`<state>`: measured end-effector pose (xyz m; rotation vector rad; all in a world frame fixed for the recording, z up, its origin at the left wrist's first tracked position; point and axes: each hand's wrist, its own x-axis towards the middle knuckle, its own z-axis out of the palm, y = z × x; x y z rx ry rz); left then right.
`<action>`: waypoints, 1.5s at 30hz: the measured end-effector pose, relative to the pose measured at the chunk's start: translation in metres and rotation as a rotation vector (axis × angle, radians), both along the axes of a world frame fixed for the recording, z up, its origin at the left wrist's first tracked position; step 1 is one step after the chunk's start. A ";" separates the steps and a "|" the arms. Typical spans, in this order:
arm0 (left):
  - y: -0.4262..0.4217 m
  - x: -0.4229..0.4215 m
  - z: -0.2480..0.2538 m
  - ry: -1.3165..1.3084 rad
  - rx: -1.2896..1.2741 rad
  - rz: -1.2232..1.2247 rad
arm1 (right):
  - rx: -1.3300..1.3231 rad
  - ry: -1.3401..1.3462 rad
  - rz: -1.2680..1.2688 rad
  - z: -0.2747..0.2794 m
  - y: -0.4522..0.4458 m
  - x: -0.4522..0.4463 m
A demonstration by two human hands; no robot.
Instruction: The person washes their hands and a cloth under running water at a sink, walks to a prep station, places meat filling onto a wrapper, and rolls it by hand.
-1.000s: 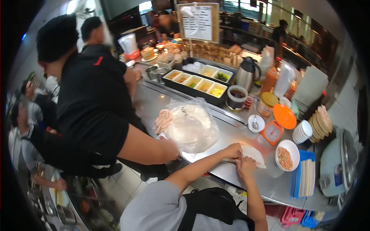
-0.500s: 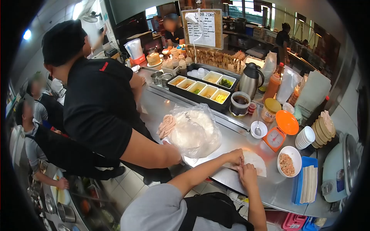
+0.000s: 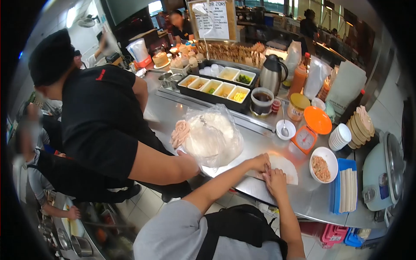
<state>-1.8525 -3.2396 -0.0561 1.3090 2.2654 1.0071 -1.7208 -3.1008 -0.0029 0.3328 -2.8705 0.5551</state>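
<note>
A thin white round wrapper (image 3: 284, 166) lies on the steel counter, its near left part covered by my hands. My left hand (image 3: 261, 163) bends its fingers closed at the wrapper's left edge. Close against it, my right hand (image 3: 276, 181) also has its fingers drawn together on the near edge. The fingertips hide the exact fold between them. To the right stands a white bowl of pinkish minced filling (image 3: 324, 164). Beside that bowl, a blue tray (image 3: 334, 186) holds several white rolls (image 3: 347, 190).
A bag of white dough-like sheets (image 3: 212, 136) lies left of my hands, near a co-worker in black (image 3: 104, 112). Behind are an orange scale (image 3: 303, 139), a small bowl with a spoon (image 3: 285, 129), a topping rack (image 3: 216, 89) and a steel jug (image 3: 272, 76). A cooker (image 3: 381, 173) stands right.
The camera view has shifted, so most things sit slightly further left and higher. My hands stay together at the wrapper's edge with only a slight change in finger position.
</note>
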 end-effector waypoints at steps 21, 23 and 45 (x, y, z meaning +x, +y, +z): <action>-0.008 0.009 0.011 -0.018 -0.135 0.040 | 0.059 -0.004 -0.043 -0.004 -0.005 0.016; -0.008 0.013 0.014 0.000 -0.133 0.036 | 0.066 0.065 -0.033 -0.011 -0.004 0.019; -0.034 0.036 0.032 -0.176 -0.037 0.225 | -0.274 -0.035 0.181 -0.018 -0.003 0.002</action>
